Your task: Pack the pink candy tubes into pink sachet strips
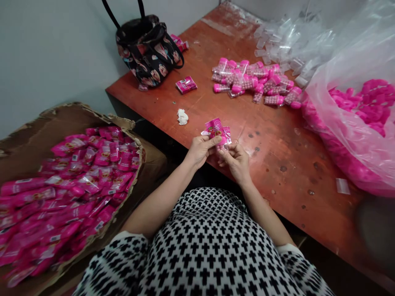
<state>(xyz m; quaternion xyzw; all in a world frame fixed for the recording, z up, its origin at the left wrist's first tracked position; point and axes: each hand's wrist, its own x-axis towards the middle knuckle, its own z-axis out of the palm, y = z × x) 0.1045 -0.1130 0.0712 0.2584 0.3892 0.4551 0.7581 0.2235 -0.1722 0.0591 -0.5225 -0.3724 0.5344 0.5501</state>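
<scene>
My left hand (201,150) pinches pink printed wrappers (215,125) at the table's front edge, thumb on top. Close beside it, my right hand (237,161) has its fingers closed on the lower end of a small bottle with a pink cap (219,140), which sits against the wrappers. Fingers cover most of the bottle's body. Farther back on the table lies a heap of clear bottles (247,80) with pink caps and small pink balls inside. A flat stack of pink wrappers (186,84) rests at the back left.
A cardboard box (140,158) of pink wrapped packs (89,181) stands at the left. On the red-brown table (277,152) are a patterned handbag (148,53), a crumpled white lump (182,117), empty clear tubes (290,45) and a plastic bag (327,82) of pink caps.
</scene>
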